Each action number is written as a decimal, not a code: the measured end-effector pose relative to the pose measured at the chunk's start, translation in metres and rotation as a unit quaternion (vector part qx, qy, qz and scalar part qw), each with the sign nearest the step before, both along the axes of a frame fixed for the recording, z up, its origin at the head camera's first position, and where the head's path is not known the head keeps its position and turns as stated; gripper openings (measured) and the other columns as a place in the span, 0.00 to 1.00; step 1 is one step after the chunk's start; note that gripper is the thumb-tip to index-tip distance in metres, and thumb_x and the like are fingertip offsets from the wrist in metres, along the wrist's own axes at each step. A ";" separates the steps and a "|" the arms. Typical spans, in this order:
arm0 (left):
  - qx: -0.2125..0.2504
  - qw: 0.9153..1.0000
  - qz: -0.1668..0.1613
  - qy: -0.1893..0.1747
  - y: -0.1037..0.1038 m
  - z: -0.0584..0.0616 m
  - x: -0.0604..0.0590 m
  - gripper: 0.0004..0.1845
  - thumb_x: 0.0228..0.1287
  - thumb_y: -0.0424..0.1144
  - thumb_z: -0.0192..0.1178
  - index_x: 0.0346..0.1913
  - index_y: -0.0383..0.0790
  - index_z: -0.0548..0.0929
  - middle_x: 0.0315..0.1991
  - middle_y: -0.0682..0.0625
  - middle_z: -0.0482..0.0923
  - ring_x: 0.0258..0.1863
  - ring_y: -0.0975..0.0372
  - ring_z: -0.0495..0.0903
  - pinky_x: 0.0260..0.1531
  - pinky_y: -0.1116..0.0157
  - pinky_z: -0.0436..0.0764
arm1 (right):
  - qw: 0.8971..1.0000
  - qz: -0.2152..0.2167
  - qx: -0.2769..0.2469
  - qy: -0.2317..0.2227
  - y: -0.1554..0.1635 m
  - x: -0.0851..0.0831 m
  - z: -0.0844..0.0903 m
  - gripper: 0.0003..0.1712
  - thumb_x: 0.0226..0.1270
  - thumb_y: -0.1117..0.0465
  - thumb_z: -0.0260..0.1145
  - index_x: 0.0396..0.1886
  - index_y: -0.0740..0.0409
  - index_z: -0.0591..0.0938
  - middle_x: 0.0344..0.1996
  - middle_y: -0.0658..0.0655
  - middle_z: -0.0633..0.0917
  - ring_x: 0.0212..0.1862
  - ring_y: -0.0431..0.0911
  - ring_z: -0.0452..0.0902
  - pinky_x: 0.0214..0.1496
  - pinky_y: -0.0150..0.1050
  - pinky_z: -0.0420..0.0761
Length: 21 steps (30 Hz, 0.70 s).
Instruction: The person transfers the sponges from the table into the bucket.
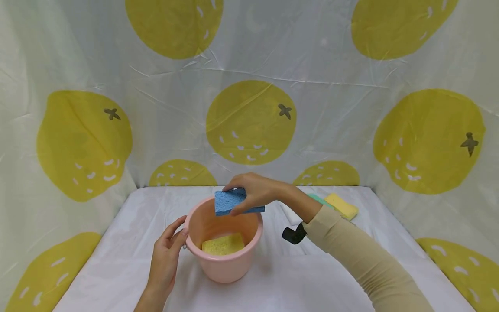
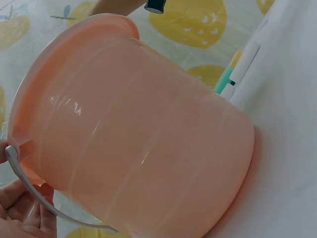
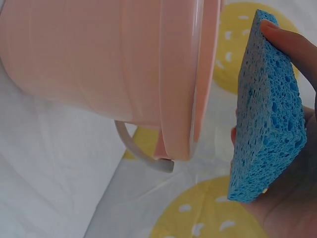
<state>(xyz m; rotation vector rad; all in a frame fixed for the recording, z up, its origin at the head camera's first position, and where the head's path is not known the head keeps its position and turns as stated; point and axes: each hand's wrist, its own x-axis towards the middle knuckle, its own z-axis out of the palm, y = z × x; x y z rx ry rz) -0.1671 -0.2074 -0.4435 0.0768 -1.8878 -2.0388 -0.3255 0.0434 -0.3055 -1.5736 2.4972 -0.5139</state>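
Note:
A pink bucket with a grey handle stands upright on the white-covered table. My left hand holds its rim at the left, thumb on the rim where the handle joins. Above the bucket's opening, my right hand grips a blue sponge between thumb and fingers. In the right wrist view the porous blue sponge appears beside the rim, apart from it. Inside the bucket a yellow sponge lies at the bottom.
Behind the right forearm lie a yellow sponge and a green sponge, partly hidden by the arm. A black strap piece sticks out at the right wrist. A lemon-print curtain closes off the back and sides of the table.

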 end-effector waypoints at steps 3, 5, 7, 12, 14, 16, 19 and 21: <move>-0.002 1.000 0.001 -0.002 0.001 0.001 -0.001 0.24 0.77 0.39 0.62 0.70 0.35 0.76 0.60 0.44 0.80 0.46 0.62 0.79 0.49 0.70 0.76 | 1.000 0.009 0.004 -0.001 -0.005 0.001 0.000 0.40 0.61 0.41 0.76 0.70 0.54 0.79 0.62 0.54 0.80 0.61 0.45 0.75 0.61 0.39 0.75; -0.002 1.000 0.001 -0.007 0.001 0.002 -0.001 0.24 0.77 0.40 0.63 0.70 0.37 0.76 0.61 0.45 0.80 0.47 0.62 0.79 0.49 0.69 0.76 | 1.000 0.013 0.006 -0.002 -0.009 0.001 -0.001 0.40 0.62 0.42 0.76 0.70 0.54 0.79 0.62 0.54 0.80 0.61 0.45 0.75 0.61 0.39 0.75; -0.004 1.000 0.001 -0.013 0.001 0.003 -0.001 0.24 0.77 0.41 0.63 0.70 0.38 0.76 0.61 0.45 0.80 0.47 0.61 0.79 0.49 0.69 0.76 | 1.000 0.016 0.009 -0.001 -0.013 0.002 -0.002 0.40 0.62 0.41 0.76 0.70 0.53 0.79 0.62 0.53 0.81 0.60 0.44 0.75 0.62 0.38 0.75; -0.003 1.000 0.001 -0.019 0.001 0.005 0.001 0.25 0.77 0.43 0.63 0.71 0.37 0.76 0.60 0.45 0.80 0.46 0.62 0.79 0.48 0.70 0.75 | 0.999 0.031 0.017 0.009 -0.024 0.004 -0.007 0.40 0.62 0.40 0.76 0.69 0.53 0.80 0.59 0.52 0.82 0.58 0.42 0.75 0.60 0.35 0.75; 0.000 1.000 0.000 -0.016 0.001 0.005 0.002 0.25 0.77 0.42 0.62 0.71 0.36 0.75 0.60 0.43 0.79 0.46 0.63 0.79 0.47 0.70 0.75 | 0.999 0.038 0.021 0.014 -0.028 0.005 -0.008 0.39 0.61 0.40 0.76 0.69 0.53 0.81 0.57 0.51 0.82 0.56 0.41 0.76 0.59 0.33 0.75; 0.002 1.000 0.000 -0.015 0.001 0.005 0.003 0.25 0.77 0.41 0.62 0.71 0.36 0.76 0.60 0.42 0.79 0.46 0.62 0.79 0.47 0.70 0.75 | 0.999 0.043 0.026 0.017 -0.032 0.006 -0.009 0.39 0.61 0.40 0.76 0.68 0.54 0.81 0.57 0.51 0.82 0.55 0.41 0.75 0.58 0.33 0.75; 0.001 1.000 0.001 -0.024 0.001 0.005 0.003 0.25 0.77 0.43 0.62 0.71 0.37 0.76 0.61 0.44 0.79 0.47 0.62 0.79 0.48 0.70 0.76 | 0.998 0.047 0.031 0.018 -0.035 0.007 -0.009 0.39 0.61 0.41 0.77 0.68 0.54 0.81 0.57 0.51 0.83 0.55 0.41 0.76 0.58 0.33 0.75; 0.001 1.000 0.002 -0.030 0.001 0.005 0.002 0.25 0.77 0.44 0.62 0.71 0.39 0.76 0.62 0.43 0.78 0.48 0.62 0.78 0.48 0.70 0.76 | 0.998 0.051 0.031 0.021 -0.037 0.006 -0.009 0.39 0.62 0.41 0.76 0.68 0.54 0.81 0.57 0.51 0.83 0.55 0.41 0.76 0.59 0.33 0.75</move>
